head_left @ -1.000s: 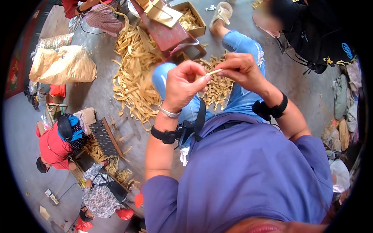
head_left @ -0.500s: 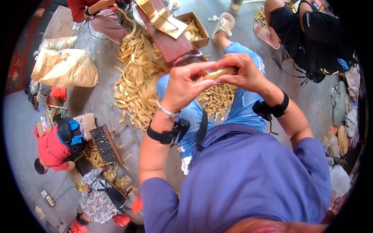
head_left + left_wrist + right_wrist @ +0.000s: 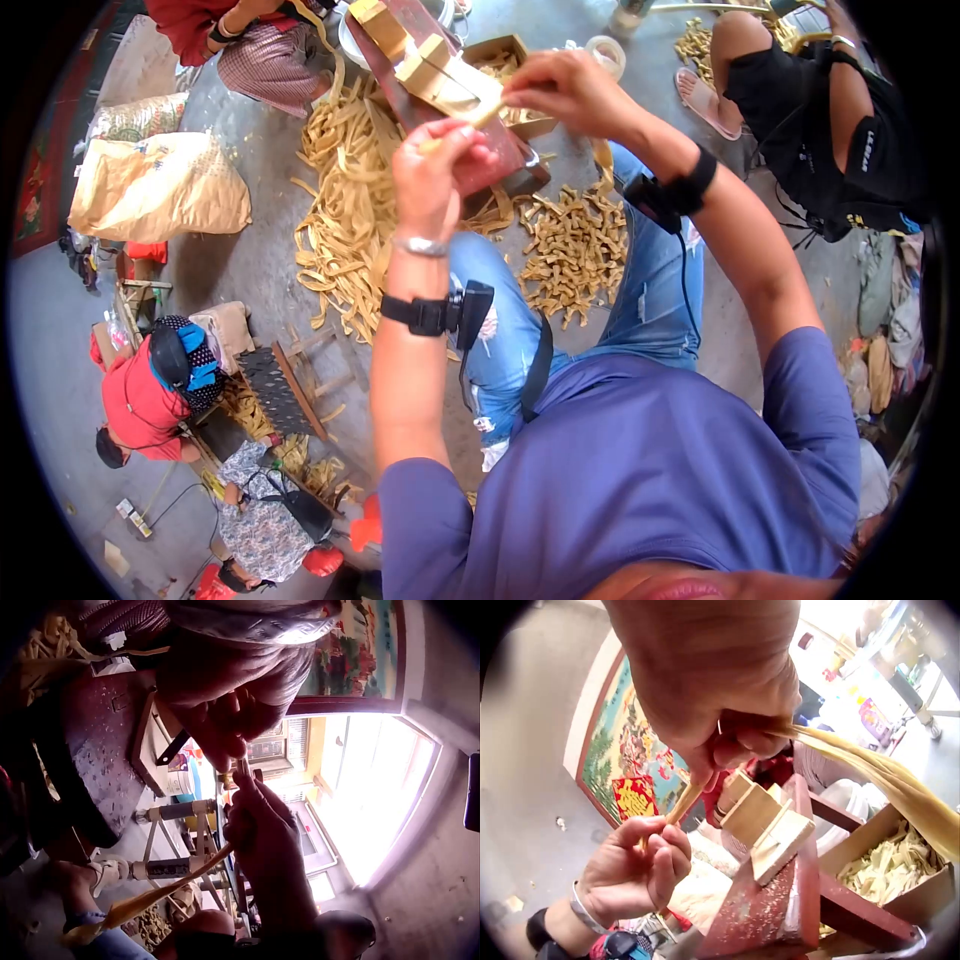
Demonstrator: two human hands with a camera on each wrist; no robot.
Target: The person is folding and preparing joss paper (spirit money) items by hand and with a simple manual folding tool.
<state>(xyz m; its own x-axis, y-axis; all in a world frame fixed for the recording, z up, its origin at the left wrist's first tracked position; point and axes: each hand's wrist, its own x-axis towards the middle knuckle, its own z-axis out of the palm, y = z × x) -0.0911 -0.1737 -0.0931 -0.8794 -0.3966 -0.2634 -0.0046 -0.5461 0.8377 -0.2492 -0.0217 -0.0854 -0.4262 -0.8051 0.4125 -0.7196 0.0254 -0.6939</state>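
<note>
My left hand (image 3: 430, 175) and right hand (image 3: 572, 92) are raised over a red wooden bench (image 3: 757, 907). Between them runs a narrow, twisted tan strip (image 3: 682, 804). The left fingers and thumb pinch its near end, and my right fingers curl round it farther along. From the right hand a wider, folded length of the strip (image 3: 885, 776) trails off; the left wrist view also has this loose tail (image 3: 161, 892) hanging below the hand. On the bench sits a pale wooden block fixture (image 3: 754, 814) with upright pieces, behind the hands in the head view.
A heap of long tan strips (image 3: 345, 220) lies left of my legs. Short knotted pieces (image 3: 570, 255) cover the floor between them. Beyond the bench stands a cardboard box (image 3: 926, 892) of scraps. People sit at upper left and at right (image 3: 800, 110); others work at lower left.
Both hands have moved from over my lap forward to the bench, the right farther away. They held a short, then a bunched piece close together; now the strip is stretched between them.
</note>
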